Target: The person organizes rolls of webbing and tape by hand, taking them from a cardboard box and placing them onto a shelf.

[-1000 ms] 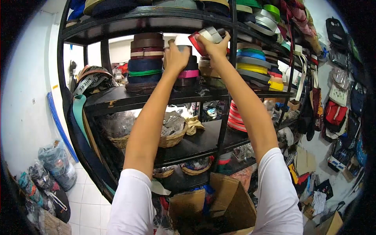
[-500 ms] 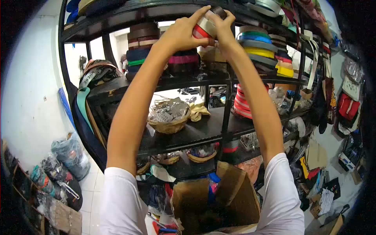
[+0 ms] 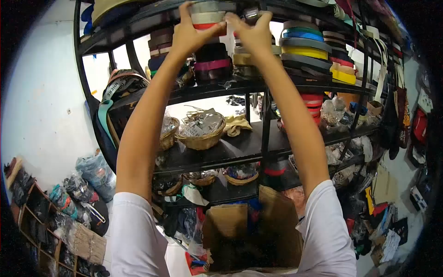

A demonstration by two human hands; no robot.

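Both arms reach up to the upper shelf. My left hand grips a stack of webbing rolls, pale cream above red, with fingers at its left side and the thumb along its lower front. The stack sits over black and magenta rolls. Slightly blurred, my right hand is at the stack's right side, thumb and fingers spread, its thumb tip close to the rolls' edge. Behind its fingers shows a small dark shiny thing. Gold and dark rolls stand below that hand.
Further right on the shelf stand multicoloured rolls. A wicker basket and a crumpled tan cloth lie one level down. An open cardboard box is close in front of me. Plastic-wrapped bundles sit at the left wall.
The held rolls have gone from tilted to level, moving left onto the column of rolls. My right hand has come away from their side. The view has shifted slightly.
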